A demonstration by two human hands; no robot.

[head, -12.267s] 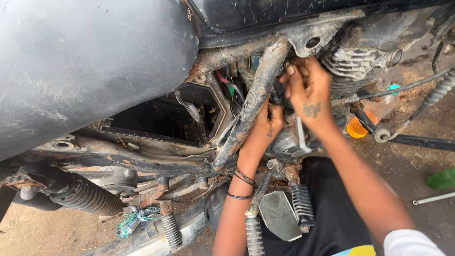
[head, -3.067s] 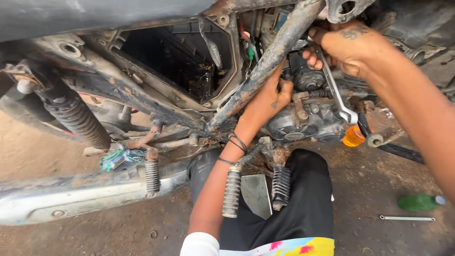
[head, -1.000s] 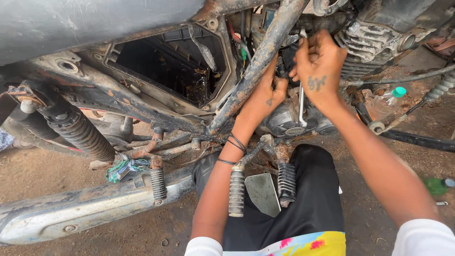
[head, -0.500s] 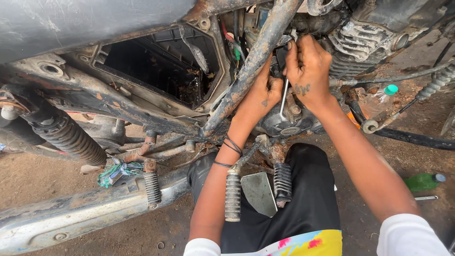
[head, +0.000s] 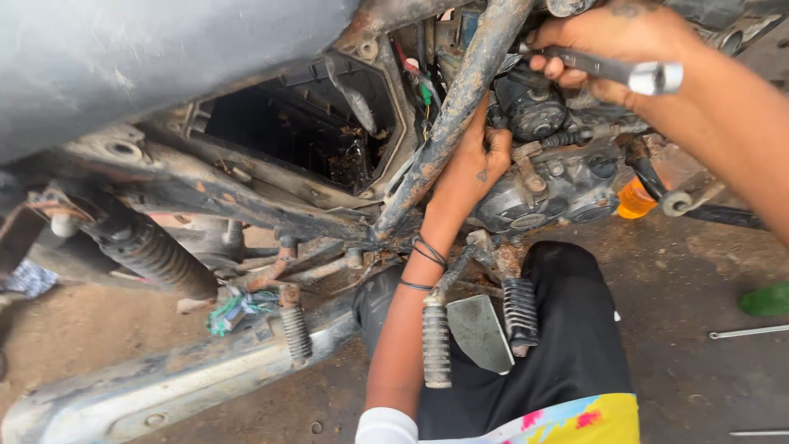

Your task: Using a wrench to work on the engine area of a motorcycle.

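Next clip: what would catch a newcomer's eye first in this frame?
A stripped, rusty motorcycle frame tube runs diagonally through the middle. The right hand, at top right, grips a shiny metal wrench, while the left hand presses in beside the tube near the dark engine casing. Lower down, two ribbed footpegs hang over the person's black trousers, and a coiled shock absorber sits at left.

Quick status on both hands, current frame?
Left hand: closed, pressed against the rusty frame tube near the engine; whether it holds anything cannot be told.
Right hand: closed on a metal wrench.
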